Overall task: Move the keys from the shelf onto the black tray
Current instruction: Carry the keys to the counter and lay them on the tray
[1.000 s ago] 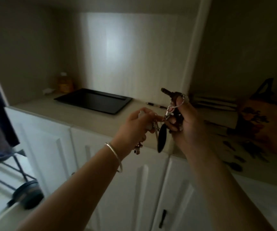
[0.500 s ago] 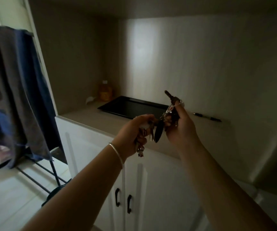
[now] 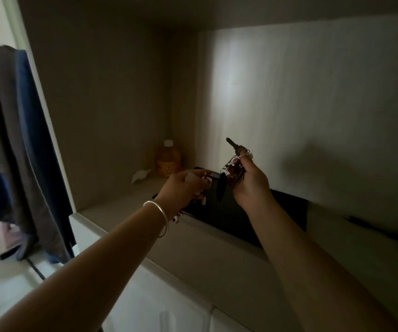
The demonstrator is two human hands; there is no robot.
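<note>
Both my hands hold a bunch of keys (image 3: pixel 235 161) in the air above the black tray (image 3: pixel 286 209). My right hand (image 3: pixel 250 182) grips the ring end, with one dark key sticking up and a black oval fob (image 3: pixel 221 189) dangling below. My left hand (image 3: pixel 184 186), with a silver bangle on its wrist, is closed on the bunch's other end, where small white and reddish charms hang down. The tray lies flat on the beige shelf (image 3: pixel 121 209), and my hands and forearms hide much of it.
An orange bottle (image 3: pixel 168 159) with a white cap stands in the shelf's back left corner, a white scrap (image 3: pixel 140 174) beside it. A dark pen (image 3: pixel 363 222) lies on the shelf at the right. Grey and blue cloths (image 3: pixel 13 152) hang at the left. White cabinet doors (image 3: pixel 157 307) sit below.
My view has swung left and closer to the shelf. Both hands have carried the keys forward and now hold them over the black tray.
</note>
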